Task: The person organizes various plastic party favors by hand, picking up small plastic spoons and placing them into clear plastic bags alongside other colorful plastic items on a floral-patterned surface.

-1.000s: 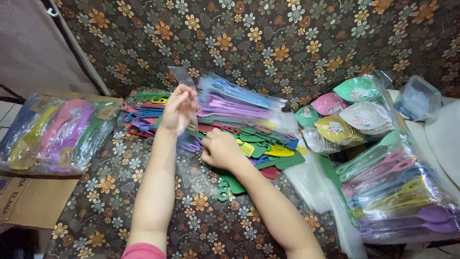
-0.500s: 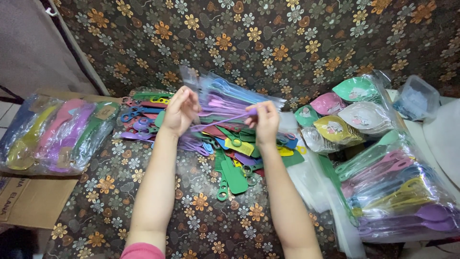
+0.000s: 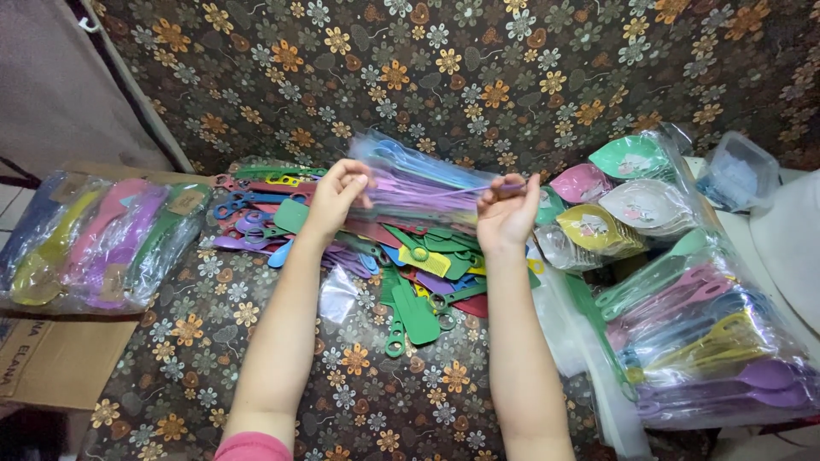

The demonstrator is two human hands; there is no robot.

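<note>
**Inspector:** State of the hands?

**Assistant:** Both are raised over the middle of the floral cloth [image 3: 359, 401]. The left hand [image 3: 335, 198] and the right hand [image 3: 506, 209] each pinch one end of a thin purple utensil [image 3: 444, 191], held level between them, just above the pile of wrapped utensils [image 3: 418, 175]. Fingers of both hands are closed on it. Whether a clear sleeve surrounds it, I cannot tell.

**Inspector:** Beneath them?

**Assistant:** A loose heap of flat plastic combs and utensils [image 3: 401, 256], green, red, yellow, blue and purple, spread between the forearms. A green paddle [image 3: 414, 312] lies at its near edge, and a crumpled clear bag [image 3: 337, 294] sits beside the left forearm.

**Inspector:** Edges and room?

**Assistant:** On the left, a bagged bundle of coloured spoons [image 3: 94, 243] rests on a cardboard box [image 3: 51, 358] at the cloth's edge, well apart from the left hand. On the right, stacked leaf-shaped dishes [image 3: 632, 196] and a second bagged bundle [image 3: 709, 341] crowd near the right arm. Bare cloth shows in front, between the elbows and the near edge.
</note>
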